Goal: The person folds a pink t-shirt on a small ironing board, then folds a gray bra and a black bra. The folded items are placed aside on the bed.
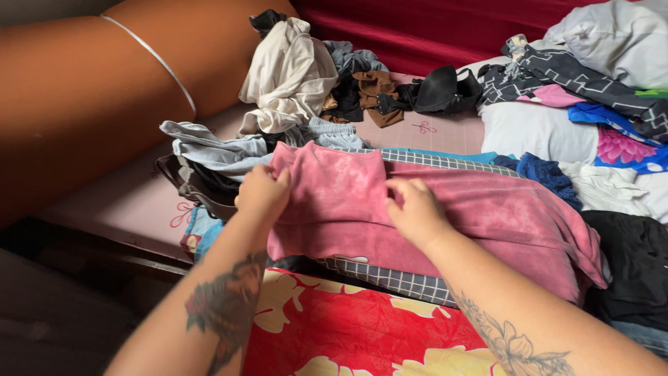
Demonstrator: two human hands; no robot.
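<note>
Pink, mottled cloth fills the space between your hands: a pink garment (445, 216) spread flat across the bed in front of you. Your left hand (263, 193) is curled closed on its upper left corner, fingers bunched around the edge of the fabric. Your right hand (417, 209) rests near the middle of the garment, fingertips pinching a fold line where one layer lies over another. Both forearms are bare and tattooed.

Under the pink garment lies a grey checked cloth (390, 278), showing along its near edge and again just behind its far edge. Nearest you, below that, is a red fabric with pale yellow flowers (334, 327).

Just beside your left hand sits a loose heap of grey and pale blue clothes (209, 150), with darker pieces beneath it. Farther back a cream garment (289, 73) is piled up, and next to it a tangle of brown and black items (379, 94) lies on the pink sheet (445, 132).

To your right, well apart from your hands, more laundry is stacked: a white piece (536, 129), a dark patterned cloth (577, 80), a blue floral fabric (626, 150) and a black garment (633, 257). An orange-brown padded surface (83, 90) rises at the left.
</note>
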